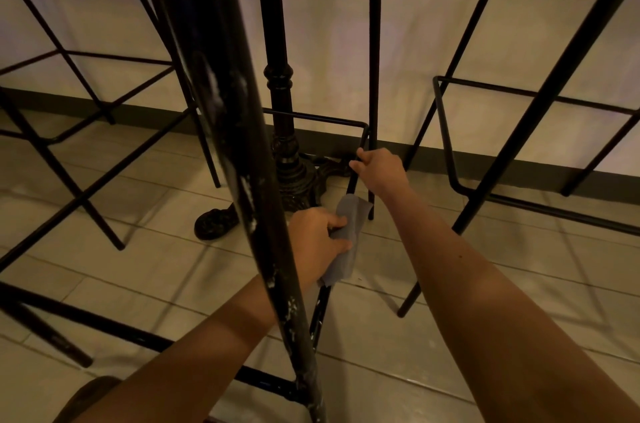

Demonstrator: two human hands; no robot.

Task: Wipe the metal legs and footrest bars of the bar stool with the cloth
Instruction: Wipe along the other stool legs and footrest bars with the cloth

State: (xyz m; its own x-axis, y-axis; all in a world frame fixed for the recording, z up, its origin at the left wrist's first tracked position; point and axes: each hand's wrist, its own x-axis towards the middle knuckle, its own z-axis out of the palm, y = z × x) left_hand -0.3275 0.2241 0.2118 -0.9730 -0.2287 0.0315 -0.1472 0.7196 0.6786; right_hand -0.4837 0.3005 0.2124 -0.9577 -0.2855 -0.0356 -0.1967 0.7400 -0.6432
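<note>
Left hand (317, 242): grip clamped on grey cloth (348, 239), wrapped around the stool's side footrest bar (320, 310). Right hand (379, 173): grip curled round the same bar higher up, near its corner. Paint-flecked front leg (242, 180) crosses the left forearm. Tiled floor (450, 336) below.

2 bare forearms, left hand (317, 242) and right hand (381, 173) without sleeves, gloves, rings or watch

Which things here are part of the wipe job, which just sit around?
In the job: cloth, left hand gripping it, footrest bar, right hand holding that bar, near stool leg.
Just there: table pedestal, right stool, left stool.
</note>
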